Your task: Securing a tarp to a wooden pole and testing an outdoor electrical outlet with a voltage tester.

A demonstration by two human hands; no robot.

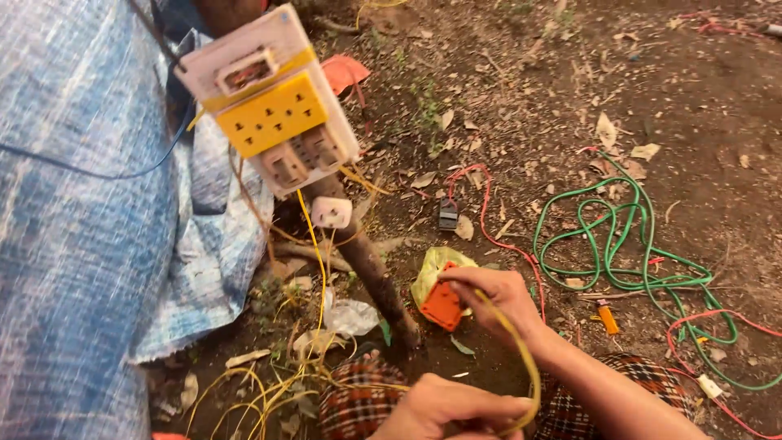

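My right hand (493, 297) grips a small orange square electrical fitting (442, 307) low over the dirt. A yellow wire (528, 367) runs from that hand in a curve down to my left hand (444, 407), which is closed around its other end near the bottom edge. Just behind the orange fitting lies a crumpled yellow-green plastic bag (434, 265). Both hands work above my knees, which are covered in checked cloth (358, 399).
A white board with a yellow socket panel (273, 114) is fixed to a wooden stake (371, 269), with a small white socket (331, 212) hanging below. Blue tarp (81, 244) fills the left. A green cable coil (619, 244), red wires (487, 208) and loose yellow wires (269, 383) lie on the soil.
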